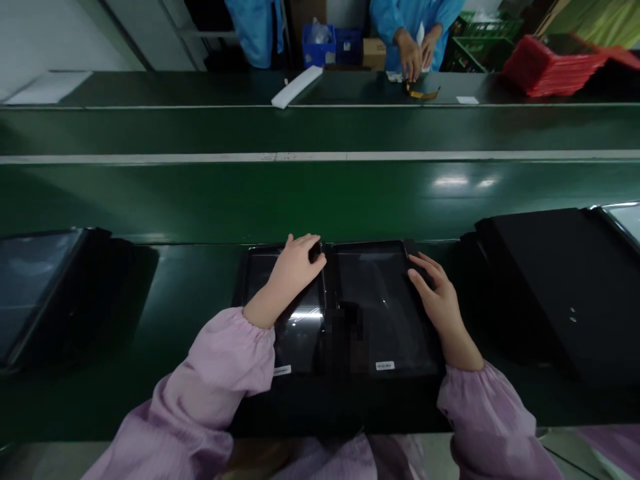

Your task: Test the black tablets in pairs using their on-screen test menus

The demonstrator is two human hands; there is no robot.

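Observation:
Two dark, glossy flat display panels lie side by side in a black tray (325, 393) in front of me. My left hand (296, 265) reaches over the left panel (300, 343); its fingers curve at the top of the strip between the panels, thumb apart from them. Whether its fingertips touch the right panel (380, 300) I cannot tell. At that panel's right edge is my right hand (437, 293), thumb and fingers apart, fingertips at the edge near the upper corner. Each panel carries a small white label near its lower edge.
More dark panels (35, 287) lie at the left, and a stack of black trays (555, 287) stands at the right. Beyond a green conveyor belt (225, 200), a co-worker's hands (411, 57) handle a small part. Red trays (553, 67) are piled at the far right.

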